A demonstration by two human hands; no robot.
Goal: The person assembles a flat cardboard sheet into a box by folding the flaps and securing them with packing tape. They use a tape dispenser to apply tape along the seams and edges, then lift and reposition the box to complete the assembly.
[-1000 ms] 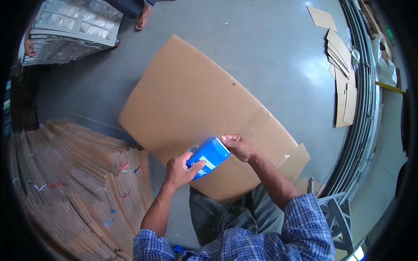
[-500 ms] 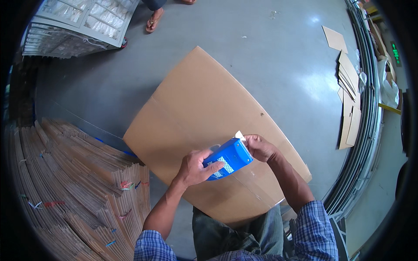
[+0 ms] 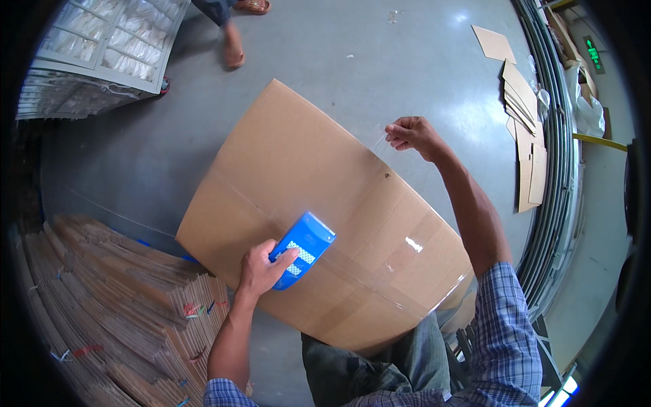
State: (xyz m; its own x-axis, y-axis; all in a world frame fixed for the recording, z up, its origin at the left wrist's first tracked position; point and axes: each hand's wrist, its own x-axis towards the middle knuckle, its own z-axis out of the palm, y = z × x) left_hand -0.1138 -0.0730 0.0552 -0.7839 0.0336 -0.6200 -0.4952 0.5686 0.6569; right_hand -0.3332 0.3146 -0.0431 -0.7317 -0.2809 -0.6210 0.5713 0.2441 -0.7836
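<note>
A large brown cardboard box (image 3: 271, 152) lies in front of me, its near edge against my legs. Over its middle, my left hand (image 3: 259, 273) is closed around a blue tape dispenser (image 3: 311, 239), thumb along the side. My right hand (image 3: 415, 138) is raised past the box's far right edge, fingers pinched on a thin strip of clear tape (image 3: 380, 143). Where that strip ends is hard to see. Glossy bands of clear tape (image 3: 405, 252) lie across the right part of the box top.
Stacked flat cardboard (image 3: 115, 292) fills the lower left. A wheeled cage (image 3: 129, 71) of plastic-wrapped goods stands at the upper left, with another person's feet (image 3: 234, 49) beside it. Loose cardboard pieces (image 3: 522, 102) and long metal bars (image 3: 553, 136) lie along the right wall.
My right hand has moved up and away from the dispenser, holding a clear strip. The left hand and dispenser have shifted left, and the dispenser has turned. The other person's feet moved.
</note>
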